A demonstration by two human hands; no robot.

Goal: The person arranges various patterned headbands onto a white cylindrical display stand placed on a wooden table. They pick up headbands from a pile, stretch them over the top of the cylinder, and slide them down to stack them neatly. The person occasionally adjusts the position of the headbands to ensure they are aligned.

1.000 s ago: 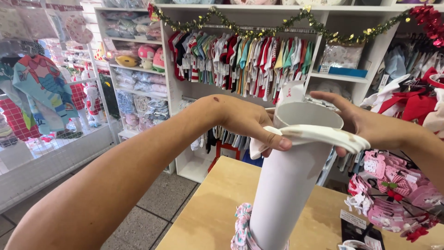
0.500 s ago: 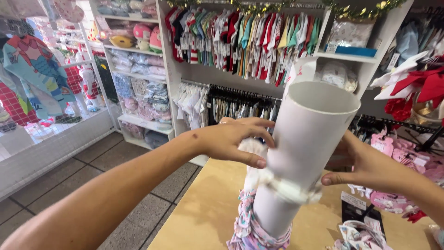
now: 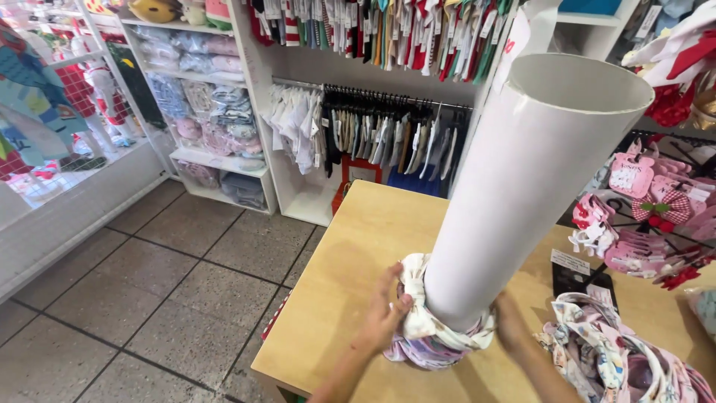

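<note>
I see both of my hands low at the base of a tall white tube that stands upright on a light wooden table. My left hand is on the left side of the tube's foot, fingers curled and pressing on a white fabric band that rings the tube. That band sits on top of a stack of similar patterned bands already gathered around the tube's base, directly between my two hands.

My right hand is on the right side of the tube's foot, touching the same ring of fabric. The tube hides most of its fingers, so I cannot tell whether it is gripping the band or only resting against it.

To the right of my right hand, on the table, lies a loose heap of printed fabric pieces. Beyond that hand, a rack of pink items on cards hangs at the table's far right side.

Ahead of both hands, past the table's far edge, a rail of small garments on hangers runs below white shelving. To the left of my left hand, the tiled floor lies below the table edge.
</note>
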